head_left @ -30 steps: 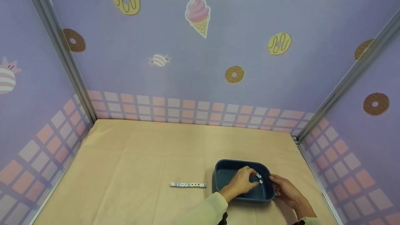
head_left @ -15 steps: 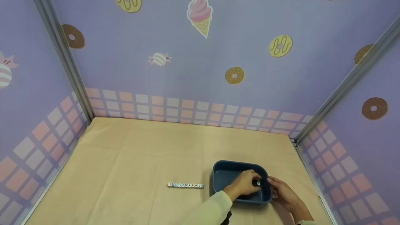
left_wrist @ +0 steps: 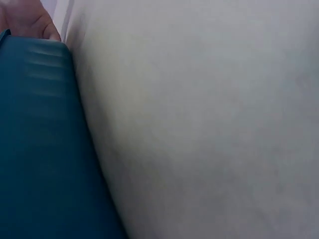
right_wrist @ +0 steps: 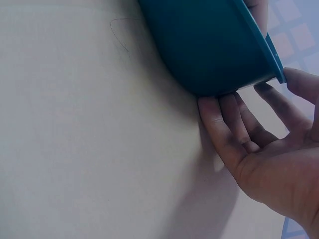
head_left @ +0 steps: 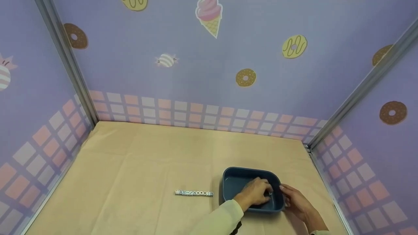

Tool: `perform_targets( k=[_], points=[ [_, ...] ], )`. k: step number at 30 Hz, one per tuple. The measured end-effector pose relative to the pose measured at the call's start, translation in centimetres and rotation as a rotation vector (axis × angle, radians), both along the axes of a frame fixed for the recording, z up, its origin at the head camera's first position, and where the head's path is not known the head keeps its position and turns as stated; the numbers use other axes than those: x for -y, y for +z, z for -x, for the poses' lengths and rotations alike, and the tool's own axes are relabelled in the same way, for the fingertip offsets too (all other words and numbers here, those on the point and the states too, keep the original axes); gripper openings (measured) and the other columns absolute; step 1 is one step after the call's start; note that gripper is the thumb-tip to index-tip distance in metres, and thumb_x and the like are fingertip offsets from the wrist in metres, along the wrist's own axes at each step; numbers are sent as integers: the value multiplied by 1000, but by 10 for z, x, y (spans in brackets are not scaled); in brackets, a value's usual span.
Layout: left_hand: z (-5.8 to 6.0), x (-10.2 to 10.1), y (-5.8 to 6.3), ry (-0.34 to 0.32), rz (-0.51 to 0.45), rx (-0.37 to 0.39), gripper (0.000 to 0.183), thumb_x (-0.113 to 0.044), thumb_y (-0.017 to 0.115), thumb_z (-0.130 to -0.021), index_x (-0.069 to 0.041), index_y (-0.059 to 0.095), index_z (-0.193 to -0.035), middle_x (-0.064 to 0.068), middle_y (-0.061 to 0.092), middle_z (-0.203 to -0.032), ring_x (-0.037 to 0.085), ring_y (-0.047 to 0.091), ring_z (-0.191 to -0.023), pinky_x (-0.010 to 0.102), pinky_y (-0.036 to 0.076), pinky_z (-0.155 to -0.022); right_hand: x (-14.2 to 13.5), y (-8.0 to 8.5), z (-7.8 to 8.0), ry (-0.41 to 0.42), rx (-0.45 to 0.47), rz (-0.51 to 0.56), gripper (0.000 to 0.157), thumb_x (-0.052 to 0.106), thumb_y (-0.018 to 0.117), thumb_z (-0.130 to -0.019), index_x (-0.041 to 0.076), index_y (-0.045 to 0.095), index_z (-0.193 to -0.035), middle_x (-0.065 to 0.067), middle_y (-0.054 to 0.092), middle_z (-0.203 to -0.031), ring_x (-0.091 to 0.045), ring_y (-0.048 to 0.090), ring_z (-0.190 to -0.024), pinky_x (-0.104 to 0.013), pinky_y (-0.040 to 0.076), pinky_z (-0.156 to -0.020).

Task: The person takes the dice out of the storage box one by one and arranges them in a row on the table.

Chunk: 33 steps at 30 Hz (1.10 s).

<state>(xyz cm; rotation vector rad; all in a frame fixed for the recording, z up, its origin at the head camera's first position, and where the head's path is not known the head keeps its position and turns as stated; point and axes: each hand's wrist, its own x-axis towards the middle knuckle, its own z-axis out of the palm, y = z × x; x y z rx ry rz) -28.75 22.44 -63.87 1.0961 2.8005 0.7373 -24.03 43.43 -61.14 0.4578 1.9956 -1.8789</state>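
Observation:
A dark blue rectangular bin (head_left: 233,186) stands at the right of the cloth-covered table. My left hand (head_left: 256,192) reaches down into it, fingers bent toward the right end. A die (head_left: 270,194), mostly hidden, shows as a small white spot between the left thumb and fingers. With my right hand (head_left: 298,200) I hold the bin's right end. In the right wrist view, the thumb lies at the rim while the fingertips (right_wrist: 209,107) press the outer wall. To the left of the bin, several white dice (head_left: 194,193) form a straight row on the cloth.
A beige cloth (head_left: 147,163) covers the table. Purple printed walls (head_left: 183,85) enclose it at the back and both sides, with grey metal posts (head_left: 70,65) at the corners. The bin's outer wall (left_wrist: 45,139) fills the left of the left wrist view.
My left hand has sunk lower in the bin, and its fingers have closed in around the dice, which were plainly visible before. The right hand has kept its hold on the bin.

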Motion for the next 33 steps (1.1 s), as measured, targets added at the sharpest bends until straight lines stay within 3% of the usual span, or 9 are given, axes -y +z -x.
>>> perform_targets(
  k=[6, 10, 15, 19, 26, 30, 33],
  points=[
    [-1, -1, -3, -39, 16, -49, 23, -34, 85, -92, -33, 81, -115, -20, 66, -115, 3, 57, -106, 20, 49, -97, 0, -2, -2, 2, 1, -21, 65, 35, 57, -110, -3, 37, -159, -7, 57, -114, -19, 48, -93, -41, 51, -84],
    [-1, -2, -6, -47, 9, -55, 16, -30, 86, -90, -33, 81, -105, -21, 65, -105, 1, 53, -92, 17, 48, -85, 2, -5, -3, -19, 2, -48, 63, 36, 57, -110, -2, 41, -158, -12, 59, -130, -25, 52, -115, -48, 52, -91],
    [1, -2, -6, -60, -1, -72, 12, -24, 85, -91, -31, 80, -99, -21, 65, -98, -1, 53, -87, 16, 47, -82, 3, -7, 0, -38, 12, -47, 66, 36, 56, -110, -2, 38, -160, -24, 42, -161, -39, 35, -148, -67, 47, -104],
    [2, -2, -4, -68, -13, -70, 12, -21, 82, -93, -30, 80, -100, -20, 66, -100, 0, 56, -90, 16, 48, -83, 3, -7, 2, -36, 13, -46, 67, 37, 55, -110, -2, 35, -161, -25, 36, -164, -39, 33, -149, -68, 45, -107],
    [-1, 0, -3, -48, -10, -27, 13, -20, 81, -92, -28, 78, -103, -17, 63, -98, 1, 55, -90, 18, 49, -82, 5, -10, 0, -52, 26, -55, 65, 36, 56, -110, -2, 38, -159, -25, 40, -162, -39, 37, -146, -65, 48, -104],
    [-1, 3, 3, -13, -24, -42, 15, -23, 79, -94, -27, 75, -108, -15, 60, -99, 2, 53, -89, 18, 49, -79, 8, -8, 1, -43, 27, -63, 66, 38, 57, -109, -1, 40, -159, -26, 39, -163, -42, 36, -149, -67, 48, -104],
    [-1, 5, 12, -6, -90, -55, 17, -23, 77, -96, -25, 75, -113, -12, 59, -101, 2, 52, -87, 16, 47, -77, 7, -6, 2, -38, 25, -65, 67, 40, 57, -108, 0, 40, -159, -26, 37, -164, -42, 35, -150, -67, 47, -106]
  ],
)
